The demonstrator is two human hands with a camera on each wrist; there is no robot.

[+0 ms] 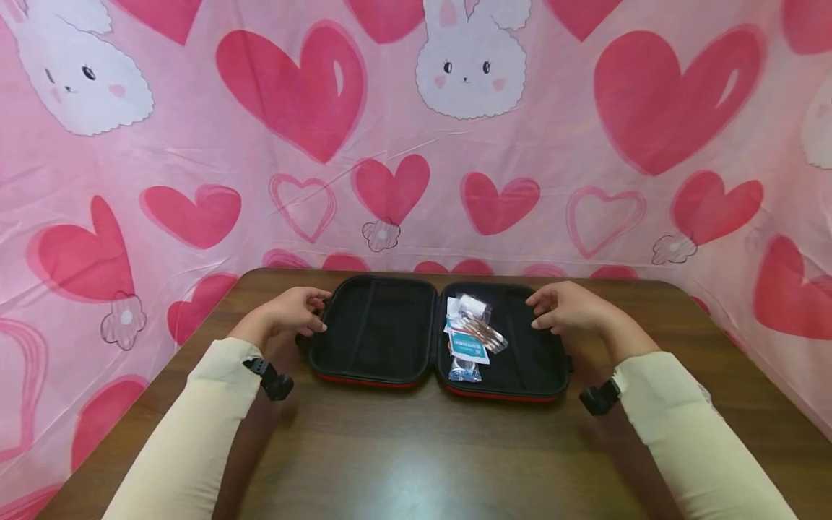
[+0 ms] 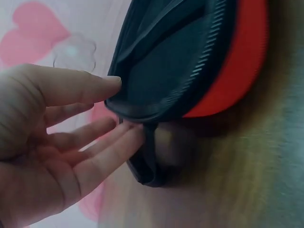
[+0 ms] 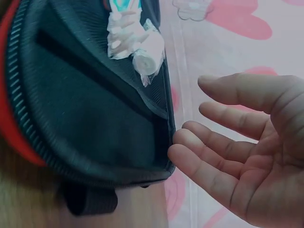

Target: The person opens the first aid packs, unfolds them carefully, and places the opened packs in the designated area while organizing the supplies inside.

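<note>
A black zip case with red outer sides lies unfolded on the table, both halves facing up. Its right half holds a teal and white packet, bagged cotton swabs, a wrapped white roll and a small clear packet. At the left half's outer edge is my left hand, thumb tip by the rim and extended fingers below it beside a black strap loop. My right hand has its fingertips right at the right half's outer rim, fingers loosely extended.
The brown wooden table extends around the case. Behind it hangs a pink cloth with hearts and rabbits, which also runs along both sides. Another black strap loop sticks out from the case's right end.
</note>
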